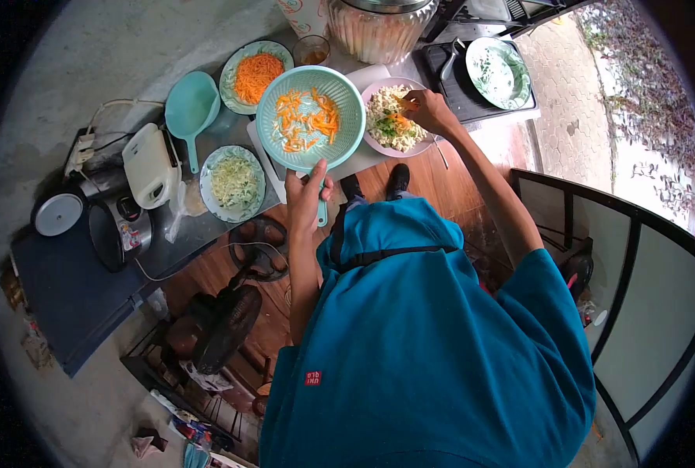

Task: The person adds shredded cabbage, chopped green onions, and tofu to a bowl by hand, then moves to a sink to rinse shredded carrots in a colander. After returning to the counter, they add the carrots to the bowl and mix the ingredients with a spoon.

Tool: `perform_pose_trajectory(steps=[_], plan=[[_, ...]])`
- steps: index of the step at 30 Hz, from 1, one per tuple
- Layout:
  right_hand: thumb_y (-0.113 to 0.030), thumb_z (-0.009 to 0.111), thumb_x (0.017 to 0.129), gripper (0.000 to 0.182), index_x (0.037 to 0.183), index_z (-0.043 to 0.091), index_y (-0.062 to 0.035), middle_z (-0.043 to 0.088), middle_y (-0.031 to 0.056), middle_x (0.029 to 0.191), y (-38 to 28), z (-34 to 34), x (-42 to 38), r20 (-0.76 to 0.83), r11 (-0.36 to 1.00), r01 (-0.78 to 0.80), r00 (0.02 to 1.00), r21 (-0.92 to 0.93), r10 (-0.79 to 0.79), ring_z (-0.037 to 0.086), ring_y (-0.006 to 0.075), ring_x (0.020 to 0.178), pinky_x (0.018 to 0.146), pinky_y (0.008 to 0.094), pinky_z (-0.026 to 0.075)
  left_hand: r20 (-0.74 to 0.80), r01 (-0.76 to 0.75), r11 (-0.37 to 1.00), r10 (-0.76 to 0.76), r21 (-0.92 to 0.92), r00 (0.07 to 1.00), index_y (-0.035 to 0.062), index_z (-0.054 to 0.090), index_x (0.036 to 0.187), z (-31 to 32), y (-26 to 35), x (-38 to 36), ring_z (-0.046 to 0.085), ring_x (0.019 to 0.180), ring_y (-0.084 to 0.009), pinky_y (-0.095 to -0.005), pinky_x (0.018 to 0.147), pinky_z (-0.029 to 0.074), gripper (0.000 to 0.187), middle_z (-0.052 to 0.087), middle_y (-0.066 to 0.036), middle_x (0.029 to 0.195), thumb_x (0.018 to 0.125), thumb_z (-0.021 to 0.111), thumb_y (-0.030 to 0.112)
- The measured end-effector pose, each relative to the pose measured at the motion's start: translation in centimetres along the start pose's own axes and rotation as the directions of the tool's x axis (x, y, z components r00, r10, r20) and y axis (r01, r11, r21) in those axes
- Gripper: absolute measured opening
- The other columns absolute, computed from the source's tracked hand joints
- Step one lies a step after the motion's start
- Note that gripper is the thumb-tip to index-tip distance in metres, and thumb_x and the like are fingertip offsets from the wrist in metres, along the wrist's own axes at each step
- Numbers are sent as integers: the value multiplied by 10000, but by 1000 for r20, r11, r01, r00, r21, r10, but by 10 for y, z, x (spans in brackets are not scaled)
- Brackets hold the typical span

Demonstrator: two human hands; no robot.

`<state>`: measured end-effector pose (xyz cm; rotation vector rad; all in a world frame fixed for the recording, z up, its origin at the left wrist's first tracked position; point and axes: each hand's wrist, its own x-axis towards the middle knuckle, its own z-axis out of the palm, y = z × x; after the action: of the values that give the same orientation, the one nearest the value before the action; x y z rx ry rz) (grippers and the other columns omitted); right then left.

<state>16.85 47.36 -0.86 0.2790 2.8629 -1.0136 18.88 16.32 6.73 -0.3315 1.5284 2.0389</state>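
Note:
A pale green colander (310, 146) with orange strips scattered inside is held up by its handle in my left hand (306, 195). My right hand (428, 111) is over the right side of a pink bowl (420, 148), its fingers pinched around some orange strips. Inside the bowl lies a crumbly pale food (385, 104) with green bits and a few orange strips on it. Left of the colander, shredded orange food (258, 76) fills one patterned plate. Pale green shreds (235, 180) are heaped on another plate below it.
A green long-handled scoop (191, 105) and a white appliance (149, 165) are at the left. Behind stand a glass cup (312, 51) and a large jar (382, 31). At the right, a patterned plate (499, 72) rests on a black stove. A fan (230, 327) stands below the counter.

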Motion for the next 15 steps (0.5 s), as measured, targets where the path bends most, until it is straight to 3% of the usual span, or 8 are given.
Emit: perform_pose_trajectory(steps=[3,5,8,9,15], plan=[[-143,705,702,369,1032,643,10,658,229,888,1,-1,0,11,999,11,1000,41,-11,666,320,828,741,366,525,2,-7,1000,7,-17,1000,3,472,1083,0,1,0,436,528,-98,-228,466,356,263,509,-50,681,897,596,142],[-182,682,720,313,978,658,-8,646,252,873,-6,-8,0,-11,995,22,1000,96,-21,646,374,825,725,426,518,-2,14,1000,-14,-21,1000,4,471,1078,0,1,0,432,523,-97,-227,465,354,254,509,-49,679,899,591,139],[-219,683,731,310,968,663,-21,647,241,862,-11,2,0,29,999,19,999,47,-20,640,385,820,746,439,510,-7,22,1000,-22,-2,1000,8,479,1065,-3,0,1,431,519,-95,-225,464,353,241,510,-49,678,900,591,144],[-270,672,751,317,965,666,-37,648,230,855,-6,13,3,15,999,12,1000,-46,-11,636,396,811,755,453,503,-2,21,1000,-21,0,1000,8,479,1065,-4,1,1,431,519,-95,-225,464,353,241,510,-49,678,900,591,144],[-300,660,763,308,952,676,-58,652,226,848,-12,28,1,49,1000,-11,999,-10,12,636,396,810,753,458,505,-18,29,1000,-29,-4,999,15,506,1037,-6,2,0,434,516,-90,-219,459,351,215,516,-50,678,899,595,153]])
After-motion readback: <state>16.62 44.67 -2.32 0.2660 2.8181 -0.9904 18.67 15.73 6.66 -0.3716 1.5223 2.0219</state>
